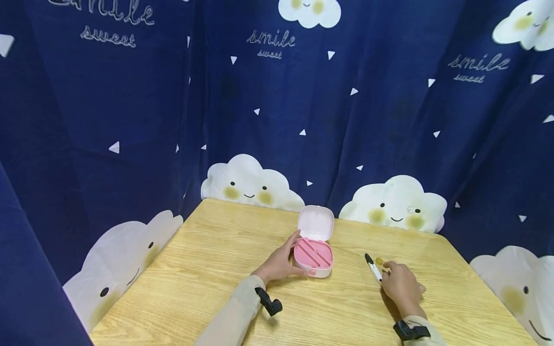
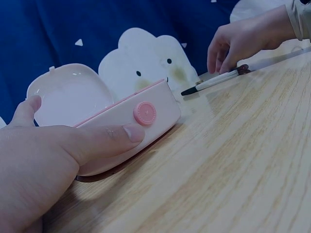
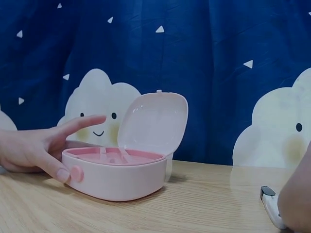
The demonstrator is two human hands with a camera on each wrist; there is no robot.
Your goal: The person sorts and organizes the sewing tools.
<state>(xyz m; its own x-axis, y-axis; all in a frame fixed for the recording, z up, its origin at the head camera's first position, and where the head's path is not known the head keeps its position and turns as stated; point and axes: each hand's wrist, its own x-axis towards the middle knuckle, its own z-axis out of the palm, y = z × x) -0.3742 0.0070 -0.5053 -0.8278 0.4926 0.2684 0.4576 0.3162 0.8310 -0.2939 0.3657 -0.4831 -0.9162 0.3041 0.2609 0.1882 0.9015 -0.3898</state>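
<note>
1. The left hand (image 1: 277,265), at nine o'clock of the box, holds its left end: the thumb lies along the front wall, one finger is raised near the lid, and the fingers behind are partly hidden.
2. The pink box (image 3: 121,182) rests on the table (image 1: 242,226), its lid (image 1: 316,222) standing open at twelve o'clock. It looks like smooth, stiff plastic, so probably light and quick to slide. Its walls seem the best hold; the lid, thin at the hinge, likely bears little strain.
3. The round button (image 2: 145,113) sits at six o'clock of the box, just beside the thumb tip; better not pressed while steadying.
4. The slim white tool (image 1: 373,268) lies at three o'clock from the box, dark tip towards eleven. Likely light and rigid; pinch mid-shaft.
5. The yellow piece (image 1: 379,261), at one o'clock of the tool's middle, looks small enough to need fingertips.
6. The right hand (image 1: 401,284), at four o'clock from the box, has its fingers bent down by the tool's near end; I cannot tell whether they pinch anything.
</note>
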